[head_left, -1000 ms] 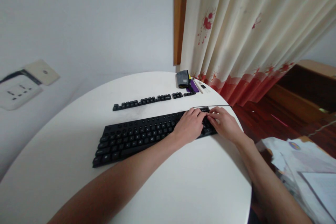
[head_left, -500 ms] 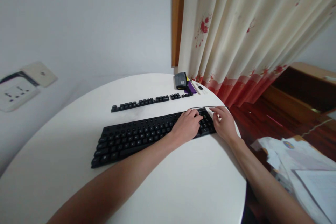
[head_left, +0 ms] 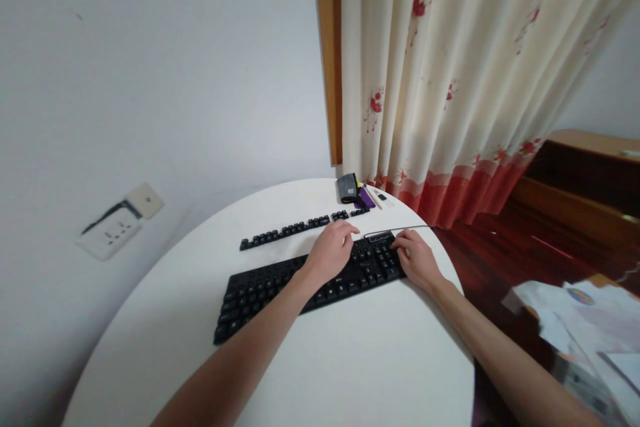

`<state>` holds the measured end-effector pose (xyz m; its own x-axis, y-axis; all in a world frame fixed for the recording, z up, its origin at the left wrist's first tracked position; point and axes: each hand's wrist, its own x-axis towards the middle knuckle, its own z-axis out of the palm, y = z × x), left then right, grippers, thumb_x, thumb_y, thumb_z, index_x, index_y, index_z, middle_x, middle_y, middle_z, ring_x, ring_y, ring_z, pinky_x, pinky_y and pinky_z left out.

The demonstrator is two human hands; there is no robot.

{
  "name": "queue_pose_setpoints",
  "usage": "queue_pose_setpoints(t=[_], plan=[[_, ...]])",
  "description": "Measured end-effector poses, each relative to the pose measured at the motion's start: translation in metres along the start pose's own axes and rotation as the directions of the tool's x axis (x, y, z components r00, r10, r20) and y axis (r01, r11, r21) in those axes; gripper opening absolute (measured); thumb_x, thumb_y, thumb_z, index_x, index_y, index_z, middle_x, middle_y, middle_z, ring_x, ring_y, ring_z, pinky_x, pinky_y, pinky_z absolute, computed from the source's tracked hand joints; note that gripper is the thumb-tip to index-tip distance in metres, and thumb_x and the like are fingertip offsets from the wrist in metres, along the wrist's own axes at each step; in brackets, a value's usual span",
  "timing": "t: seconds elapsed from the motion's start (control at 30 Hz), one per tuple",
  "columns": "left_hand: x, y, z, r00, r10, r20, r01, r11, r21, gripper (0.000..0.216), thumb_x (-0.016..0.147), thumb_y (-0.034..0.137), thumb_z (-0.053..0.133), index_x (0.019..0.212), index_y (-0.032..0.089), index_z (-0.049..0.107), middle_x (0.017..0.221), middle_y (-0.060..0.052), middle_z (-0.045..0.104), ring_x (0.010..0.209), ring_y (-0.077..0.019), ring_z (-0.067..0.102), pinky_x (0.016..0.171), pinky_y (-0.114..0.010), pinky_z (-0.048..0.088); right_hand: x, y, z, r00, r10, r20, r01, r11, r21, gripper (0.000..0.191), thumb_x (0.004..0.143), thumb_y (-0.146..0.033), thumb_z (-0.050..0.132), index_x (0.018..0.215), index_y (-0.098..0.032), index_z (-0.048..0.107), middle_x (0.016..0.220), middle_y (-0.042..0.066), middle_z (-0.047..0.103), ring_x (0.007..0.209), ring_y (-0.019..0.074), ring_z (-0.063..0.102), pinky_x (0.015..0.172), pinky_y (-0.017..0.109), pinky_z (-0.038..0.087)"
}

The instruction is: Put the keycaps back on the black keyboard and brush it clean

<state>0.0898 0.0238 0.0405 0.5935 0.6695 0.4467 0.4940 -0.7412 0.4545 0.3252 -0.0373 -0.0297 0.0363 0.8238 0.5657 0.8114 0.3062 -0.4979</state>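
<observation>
A black keyboard (head_left: pixel 367 267) lies slantwise on the white round table (head_left: pixel 370 360). Over its upper right half hovers my left hand (head_left: pixel 331 250), fingers stretched forward and slightly apart, with nothing visible in them. At the keyboard's right end, my right hand (head_left: pixel 417 259) has its fingers curled on the edge beside the number keys. Behind the keyboard runs a broken row of loose black keycaps (head_left: pixel 285 231); my left fingertips are near its right part. The keyboard's middle is partly hidden by my left forearm.
A grey pouch (head_left: pixel 347 189), a purple cloth (head_left: pixel 367 198) and small slim items stand at the table's far edge by the curtain (head_left: pixel 400 80). A thin cable (head_left: pixel 400 228) leaves the keyboard's back. Papers (head_left: pixel 575 313) lie right of the table; a wall socket (head_left: pixel 113 233) is at left.
My left hand has moved off the number keys, leftward and up toward the keyboard's back edge. My right fingers have curled in on the keyboard's right end. The view has shifted.
</observation>
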Motion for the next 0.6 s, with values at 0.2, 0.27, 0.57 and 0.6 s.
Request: queue_pose_setpoints(t=[0.2,0.27,0.57,0.6], plan=[[-0.049,-0.037,-0.067,0.988,-0.143,-0.052,0.147,0.986,0.077,0.036,0.092,0.016,0.035,0.105,0.020,0.069,0.111,-0.007,0.067,0.107,-0.0208,0.060,0.101,-0.038,0.043,-0.003,-0.002,-0.002,0.997,0.009,-0.078,-0.010,1.000,-0.005,0.022,0.082,-0.011,0.045,0.078,-0.020,0.064,0.094,0.007,0.061,0.092,0.0225,0.055,0.084,0.039,0.046],[-0.078,-0.057,-0.091,0.967,-0.239,-0.091,0.250,0.959,0.136,0.034,0.091,0.020,0.037,0.102,0.021,0.069,0.110,-0.006,0.068,0.106,-0.0216,0.061,0.099,-0.036,0.045,-0.004,-0.002,-0.001,0.995,0.014,-0.100,-0.014,1.000,-0.001,0.021,0.083,-0.012,0.044,0.078,-0.020,0.063,0.092,0.007,0.061,0.090,0.0224,0.056,0.082,0.038,0.047],[-0.193,-0.106,-0.142,0.679,-0.728,-0.100,0.730,0.652,0.205,0.035,0.088,0.038,0.037,0.107,0.019,0.059,0.068,0.000,0.066,0.065,-0.0199,0.062,0.065,-0.030,0.045,-0.006,0.002,0.005,0.995,-0.042,-0.085,0.041,0.999,-0.018,0.017,0.081,-0.015,0.047,0.076,-0.021,0.062,0.092,0.006,0.062,0.089,0.0224,0.058,0.082,0.036,0.047],[-0.197,-0.105,-0.139,0.653,-0.753,-0.080,0.754,0.637,0.162,0.033,0.088,0.039,0.037,0.105,0.019,0.058,0.065,0.001,0.064,0.062,-0.0192,0.060,0.062,-0.029,0.044,-0.007,0.003,0.006,0.995,-0.045,-0.084,0.043,0.999,-0.024,0.017,0.081,-0.016,0.047,0.077,-0.021,0.062,0.093,0.006,0.062,0.089,0.0224,0.058,0.082,0.036,0.047]])
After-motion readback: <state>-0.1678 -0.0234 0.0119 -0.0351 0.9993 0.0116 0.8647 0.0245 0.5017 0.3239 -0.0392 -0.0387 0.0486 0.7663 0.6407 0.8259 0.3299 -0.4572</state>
